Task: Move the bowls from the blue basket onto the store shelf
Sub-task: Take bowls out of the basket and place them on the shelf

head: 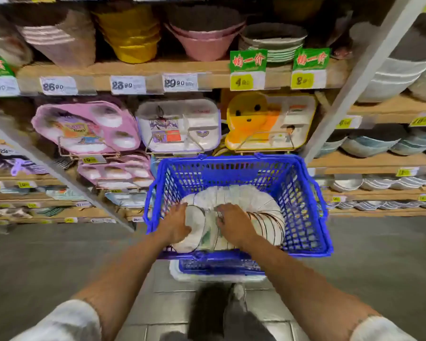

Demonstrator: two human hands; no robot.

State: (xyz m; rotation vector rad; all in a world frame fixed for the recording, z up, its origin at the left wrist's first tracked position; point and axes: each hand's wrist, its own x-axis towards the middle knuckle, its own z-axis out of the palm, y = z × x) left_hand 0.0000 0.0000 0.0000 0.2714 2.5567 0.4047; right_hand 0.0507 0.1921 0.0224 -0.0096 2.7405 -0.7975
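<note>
Our left hand: it lies against the end bowl at 7 o'clock in the basket, fingers curled over that bowl's upper rim. We judge this a brace that stops the row from fanning open.

Our right hand: just beside the left, toward 3 o'clock. Its fingers are hooked down over the rims further along the row, gripping them. It seems to mark off a batch to lift between the two palms.

Bowls: all of them are in the basket, none on a shelf. They are white, stand on edge and are nested in one row.

Long axis: the row is not straight. It bends in an arc from 7 o'clock, up over 12, and down to 4 o'clock. The rims stand upright across that arc. We cannot tell whether the mouths face along it clockwise or the other way.

Blue basket: it sits raised on a white crate, which probably keeps the bowls within easy reach.

Divided trays: these are propped on wire stands at 12 o'clock, just behind the basket.

Store shelf: wooden boards with price tags. Stacked bowls already sit on the boards at 12 and 2 o'clock, mouths up, so the row will probably have to be turned upright.
</note>
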